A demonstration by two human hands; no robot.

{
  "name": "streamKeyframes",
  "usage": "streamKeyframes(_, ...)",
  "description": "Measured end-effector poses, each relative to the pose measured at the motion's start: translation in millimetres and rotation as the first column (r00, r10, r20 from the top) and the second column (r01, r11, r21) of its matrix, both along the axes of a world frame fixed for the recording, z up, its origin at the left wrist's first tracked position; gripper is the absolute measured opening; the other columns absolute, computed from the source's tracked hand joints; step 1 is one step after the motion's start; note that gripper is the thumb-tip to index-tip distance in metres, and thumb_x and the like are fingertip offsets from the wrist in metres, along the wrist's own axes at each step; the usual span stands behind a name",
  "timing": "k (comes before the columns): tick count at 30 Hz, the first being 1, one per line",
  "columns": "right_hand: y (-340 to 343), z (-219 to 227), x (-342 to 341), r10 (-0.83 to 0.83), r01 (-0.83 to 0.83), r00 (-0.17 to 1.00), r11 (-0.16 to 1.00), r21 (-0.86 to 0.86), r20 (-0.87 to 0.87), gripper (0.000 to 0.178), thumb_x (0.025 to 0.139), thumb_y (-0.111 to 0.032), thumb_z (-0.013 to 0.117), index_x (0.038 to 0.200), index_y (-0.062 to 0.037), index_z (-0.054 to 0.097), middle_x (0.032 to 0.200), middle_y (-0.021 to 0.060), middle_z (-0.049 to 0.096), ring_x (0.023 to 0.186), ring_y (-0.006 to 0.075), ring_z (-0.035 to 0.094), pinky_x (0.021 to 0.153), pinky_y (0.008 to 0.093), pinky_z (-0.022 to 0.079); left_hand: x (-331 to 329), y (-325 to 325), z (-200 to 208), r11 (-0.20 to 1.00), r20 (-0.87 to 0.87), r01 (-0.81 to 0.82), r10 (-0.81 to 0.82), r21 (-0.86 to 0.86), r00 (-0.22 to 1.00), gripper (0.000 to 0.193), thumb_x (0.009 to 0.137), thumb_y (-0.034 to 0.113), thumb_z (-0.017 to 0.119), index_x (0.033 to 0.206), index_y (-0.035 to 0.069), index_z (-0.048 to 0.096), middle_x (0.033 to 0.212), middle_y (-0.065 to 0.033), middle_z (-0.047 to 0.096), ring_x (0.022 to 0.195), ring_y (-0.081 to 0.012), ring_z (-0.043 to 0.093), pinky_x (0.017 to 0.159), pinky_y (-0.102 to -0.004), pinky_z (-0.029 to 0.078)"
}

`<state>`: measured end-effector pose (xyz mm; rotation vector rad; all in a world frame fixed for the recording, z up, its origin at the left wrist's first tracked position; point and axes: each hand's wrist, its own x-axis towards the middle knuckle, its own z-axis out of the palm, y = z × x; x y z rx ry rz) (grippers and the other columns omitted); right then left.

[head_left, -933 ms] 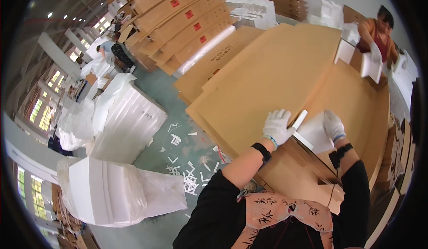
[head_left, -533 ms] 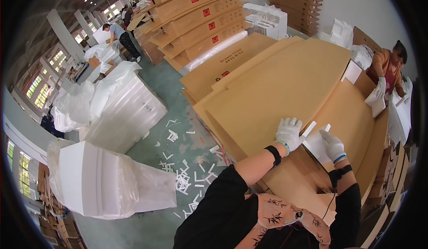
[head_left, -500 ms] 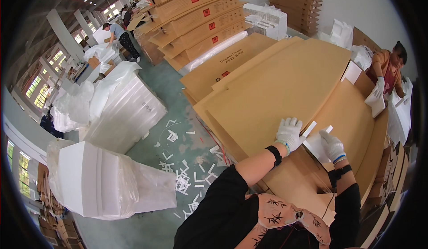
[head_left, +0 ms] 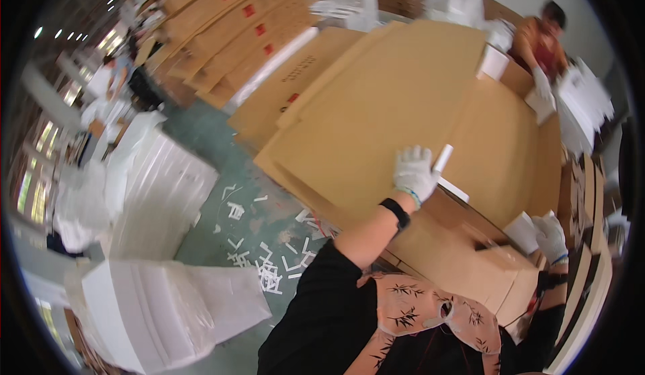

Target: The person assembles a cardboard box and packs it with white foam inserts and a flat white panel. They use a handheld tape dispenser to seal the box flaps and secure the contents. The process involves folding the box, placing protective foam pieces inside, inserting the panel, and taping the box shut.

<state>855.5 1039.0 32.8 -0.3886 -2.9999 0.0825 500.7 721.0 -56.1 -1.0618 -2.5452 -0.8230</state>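
Note:
A large open cardboard carton lies in front of me, its broad flap folded out to the left. My left hand, in a white glove, rests on that flap with its fingers spread. Beside its fingertips a white foam strip stands at the carton's inner left edge, and another white foam piece lies along the near edge. At the near right corner my gloved right hand grips a white foam piece; its fingers are partly blurred.
Across the carton a co-worker has a gloved hand on white foam at the far right corner. Stacked cartons rise at the back left. Plastic-wrapped white panels stand on the left. Foam scraps litter the green floor.
My right hand has moved right and nearer, from the near left corner to the near right corner. The left hand stays by the flap's edge. The whole view has shifted.

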Motion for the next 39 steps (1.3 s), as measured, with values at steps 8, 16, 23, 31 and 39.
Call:
streamKeyframes(8, -67.6, -62.0, 36.1, -0.395, 0.416, 0.860, 0.909, -0.005, -0.323, 0.030, 0.082, -0.019, 0.070, 0.110, -0.0102, 0.069, 0.112, 0.0144, 0.063, 0.110, 0.0393, 0.056, 0.099, 0.0482, 0.046, -7.4, 3.4, -19.6, 0.965, -0.040, 0.132, -0.144, -0.226, 0.989, 0.063, 0.091, 0.045, 0.066, 0.134, 0.000, 0.057, 0.140, -0.0270, 0.054, 0.132, -0.0427, 0.049, 0.111, -0.0507, 0.039)
streamKeyframes(16, -179.7, -141.1, 236.2, -0.820, 0.848, -0.038, 0.276, -0.452, -0.571, 0.037, 0.088, -0.011, 0.066, 0.124, -0.0038, 0.064, 0.125, 0.0186, 0.064, 0.122, 0.0364, 0.057, 0.107, 0.0418, 0.043, 1.7, -4.9, -3.2, 0.931, 0.122, 0.156, -0.122, -0.330, 0.985, 0.062, 0.099, 0.038, 0.057, 0.143, -0.005, 0.048, 0.149, -0.0268, 0.046, 0.140, -0.0395, 0.041, 0.117, -0.0434, 0.032)
streamKeyframes(23, -347.2, -371.5, 392.1, -0.468, 0.113, -0.822, -0.692, -0.713, 0.324, 0.061, 0.095, -0.047, 0.055, 0.127, 0.0035, 0.063, 0.125, 0.0214, 0.067, 0.116, 0.0328, 0.063, 0.098, 0.0399, 0.046, -10.2, -10.4, 15.1, 0.923, 0.188, 0.169, -0.109, -0.346, 0.976, 0.060, 0.104, 0.035, 0.048, 0.147, -0.008, 0.042, 0.154, -0.0241, 0.042, 0.141, -0.0364, 0.041, 0.117, -0.0403, 0.031)
streamKeyframes(31, -321.6, -407.8, 376.1, -0.434, 0.025, -0.830, -0.658, -0.753, 0.351, 0.068, 0.094, -0.052, 0.056, 0.123, 0.0081, 0.064, 0.120, 0.0238, 0.069, 0.113, 0.0353, 0.063, 0.097, 0.0423, 0.045, -4.9, -14.2, 25.1, 0.963, 0.332, 0.160, -0.081, -0.216, 0.940, 0.058, 0.106, 0.029, 0.046, 0.150, -0.008, 0.037, 0.156, -0.0230, 0.039, 0.141, -0.0336, 0.042, 0.117, -0.0379, 0.032)
streamKeyframes(39, -344.9, -436.8, 436.5, -0.505, 0.006, -0.850, -0.294, -0.956, 0.149, 0.037, 0.087, -0.025, 0.074, 0.110, 0.0037, 0.067, 0.098, 0.0177, 0.068, 0.088, 0.0273, 0.067, 0.069, 0.0417, 0.056, -6.0, -14.6, 25.2, 0.964, 0.346, 0.169, -0.090, -0.207, 0.934, 0.060, 0.105, 0.031, 0.046, 0.150, -0.008, 0.037, 0.155, -0.0224, 0.040, 0.139, -0.0320, 0.044, 0.117, -0.0370, 0.032)
